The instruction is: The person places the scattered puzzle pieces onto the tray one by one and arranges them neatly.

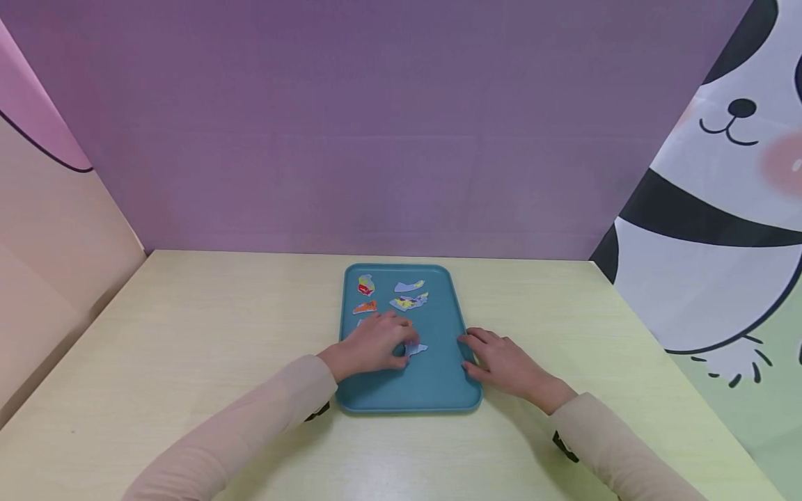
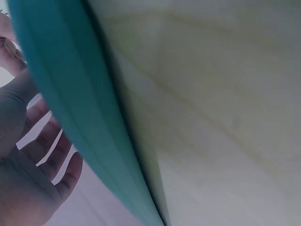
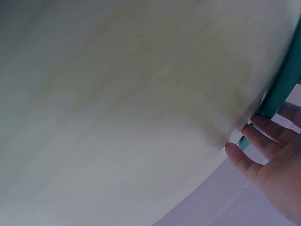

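Note:
A teal tray (image 1: 438, 379) lies on the table, holding several irregular printed picture pieces. My left hand (image 1: 376, 342) reaches over the tray, fingers bent downward and thumb apart from them. Its fingertips are at a pale blue piece (image 1: 416, 349), which they partly cover; a firm pinch cannot be made out. Other pieces beneath this hand are mostly hidden. The left wrist view shows its spread fingers (image 2: 49, 141) beyond the tray rim. My right hand (image 1: 504, 363) rests at the tray's right edge, fingertips against the rim. In the right wrist view these fingers (image 3: 268, 136) look loosely extended.
Toward the tray's far end lie a red-and-yellow piece (image 1: 366, 284), an orange piece (image 1: 365, 307), a pale blue piece (image 1: 409, 286) and a yellow-and-blue piece (image 1: 410, 301). The light wooden table (image 1: 250, 299) meets a purple backdrop (image 1: 376, 139). A panda-print panel (image 1: 708, 278) stands right.

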Available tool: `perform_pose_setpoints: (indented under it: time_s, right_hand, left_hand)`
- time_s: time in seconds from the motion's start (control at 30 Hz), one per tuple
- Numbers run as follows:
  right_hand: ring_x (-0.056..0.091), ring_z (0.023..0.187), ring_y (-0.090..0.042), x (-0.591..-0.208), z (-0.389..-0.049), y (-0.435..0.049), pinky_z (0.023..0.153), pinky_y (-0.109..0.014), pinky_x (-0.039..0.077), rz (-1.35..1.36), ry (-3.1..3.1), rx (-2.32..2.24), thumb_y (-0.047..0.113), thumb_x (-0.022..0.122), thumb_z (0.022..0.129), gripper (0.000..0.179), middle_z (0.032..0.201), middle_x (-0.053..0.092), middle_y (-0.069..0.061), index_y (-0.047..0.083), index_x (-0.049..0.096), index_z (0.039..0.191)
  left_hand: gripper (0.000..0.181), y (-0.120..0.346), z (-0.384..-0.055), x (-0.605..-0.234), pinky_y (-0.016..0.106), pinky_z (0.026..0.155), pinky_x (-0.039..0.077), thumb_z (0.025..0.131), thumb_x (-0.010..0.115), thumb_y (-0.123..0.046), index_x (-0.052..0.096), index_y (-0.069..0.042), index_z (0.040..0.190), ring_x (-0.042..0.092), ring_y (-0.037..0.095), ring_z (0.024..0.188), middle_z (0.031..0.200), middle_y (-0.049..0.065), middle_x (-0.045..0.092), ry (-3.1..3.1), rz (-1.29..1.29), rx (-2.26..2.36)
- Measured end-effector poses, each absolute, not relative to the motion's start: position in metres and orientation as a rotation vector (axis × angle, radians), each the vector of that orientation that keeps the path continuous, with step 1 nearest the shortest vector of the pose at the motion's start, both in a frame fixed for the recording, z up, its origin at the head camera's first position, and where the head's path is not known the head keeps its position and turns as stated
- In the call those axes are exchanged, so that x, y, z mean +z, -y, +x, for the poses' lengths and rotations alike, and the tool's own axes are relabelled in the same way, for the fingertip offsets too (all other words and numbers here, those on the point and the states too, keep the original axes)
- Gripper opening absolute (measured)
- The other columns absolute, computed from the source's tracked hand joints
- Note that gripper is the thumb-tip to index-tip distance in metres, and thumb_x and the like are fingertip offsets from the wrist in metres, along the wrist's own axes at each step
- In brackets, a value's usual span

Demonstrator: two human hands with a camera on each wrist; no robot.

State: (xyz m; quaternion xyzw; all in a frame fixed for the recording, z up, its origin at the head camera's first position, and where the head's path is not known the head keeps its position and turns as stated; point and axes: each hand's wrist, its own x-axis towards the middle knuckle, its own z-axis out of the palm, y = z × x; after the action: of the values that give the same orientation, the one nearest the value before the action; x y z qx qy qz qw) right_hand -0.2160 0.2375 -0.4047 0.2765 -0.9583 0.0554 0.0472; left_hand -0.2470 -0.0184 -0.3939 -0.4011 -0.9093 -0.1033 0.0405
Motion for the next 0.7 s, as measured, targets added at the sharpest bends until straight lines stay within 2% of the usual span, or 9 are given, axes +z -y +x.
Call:
perform_pose_setpoints:
  time_s: [0.7]
  right_hand:
    - [0.053, 0.112, -0.032, -0.4033, -0.2157, -0.2371, 0.082, -0.048, 0.048, 0.851, 2.921, 0.164, 0.029, 0.06, 0.085, 0.045, 0.123, 0.053, -0.018, 0.001, 0.054, 0.121]
  left_hand:
    - [0.026, 0.0205, -0.2475, -0.3945, 0.039, 0.087, 0.044, 0.082, 0.065, -0.029, 0.065, -0.021, 0.107, 0.051, 0.015, 0.099, 0.104, -0.005, 0.062, 2.801, -1.22, -0.361]
